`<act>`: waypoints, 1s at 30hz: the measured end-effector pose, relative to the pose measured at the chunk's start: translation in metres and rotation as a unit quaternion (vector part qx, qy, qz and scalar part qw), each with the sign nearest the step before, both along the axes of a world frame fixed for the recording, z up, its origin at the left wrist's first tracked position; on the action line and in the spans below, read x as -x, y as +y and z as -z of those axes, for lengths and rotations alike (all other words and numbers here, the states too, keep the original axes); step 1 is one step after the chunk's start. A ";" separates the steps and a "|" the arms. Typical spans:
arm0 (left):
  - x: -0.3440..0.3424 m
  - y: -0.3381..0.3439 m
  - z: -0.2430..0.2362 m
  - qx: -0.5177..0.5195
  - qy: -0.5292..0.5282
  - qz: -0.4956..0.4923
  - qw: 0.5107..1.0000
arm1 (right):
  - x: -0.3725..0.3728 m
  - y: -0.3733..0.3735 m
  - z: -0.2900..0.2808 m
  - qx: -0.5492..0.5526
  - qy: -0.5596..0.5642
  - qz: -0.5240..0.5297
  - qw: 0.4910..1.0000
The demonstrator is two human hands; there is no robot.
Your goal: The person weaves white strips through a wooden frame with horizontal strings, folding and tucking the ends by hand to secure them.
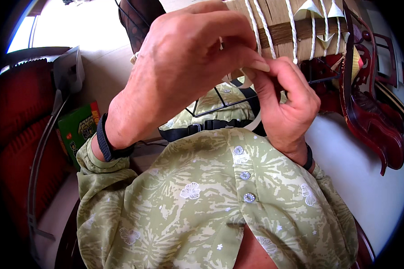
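Close together at the upper middle, my left hand [179, 62] and my right hand [292, 96] meet at their fingertips. Both are closed, thumbs and forefingers pinching a narrow off-white strip [246, 82] that loops below them. Just beyond, a woven panel [280, 42] of flat brown strips is crossed by twisted white cords [293, 27]. Several folded white ends stick out at its right side. A black wire frame [222, 106] runs below my hands and appears again by the panel. My left hand covers part of the panel, and the exact pinch point is partly hidden.
To the right stands a carved dark red wooden chair [368, 121]. Red ribbed furniture [22, 134], a grey metal stand [42, 161] and a green box [78, 127] are at the left. A black buckled strap [211, 125] crosses my waist. Something dark and rounded [137, 22] stands at the top.
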State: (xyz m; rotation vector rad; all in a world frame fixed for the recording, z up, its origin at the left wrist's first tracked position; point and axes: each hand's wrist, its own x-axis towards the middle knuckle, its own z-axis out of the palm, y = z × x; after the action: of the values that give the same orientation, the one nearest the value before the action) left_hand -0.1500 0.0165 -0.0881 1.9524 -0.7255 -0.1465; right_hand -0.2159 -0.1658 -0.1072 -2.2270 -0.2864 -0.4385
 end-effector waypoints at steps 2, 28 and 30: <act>-0.002 -0.001 0.005 -0.010 -0.025 -0.014 1.000 | 0.003 -0.001 0.000 0.021 0.016 -0.007 1.000; 0.000 -0.005 0.025 -0.081 -0.176 -0.098 0.976 | 0.006 0.001 -0.005 0.025 0.165 0.024 0.986; -0.001 -0.005 0.014 -0.076 -0.136 -0.072 0.985 | 0.000 0.006 -0.006 0.051 0.122 0.026 0.991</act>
State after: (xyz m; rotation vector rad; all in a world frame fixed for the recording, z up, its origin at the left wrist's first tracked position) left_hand -0.1487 0.0110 -0.1021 2.1881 -0.7642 0.1602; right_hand -0.2156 -0.1600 -0.1011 -2.3638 -0.1231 -0.1776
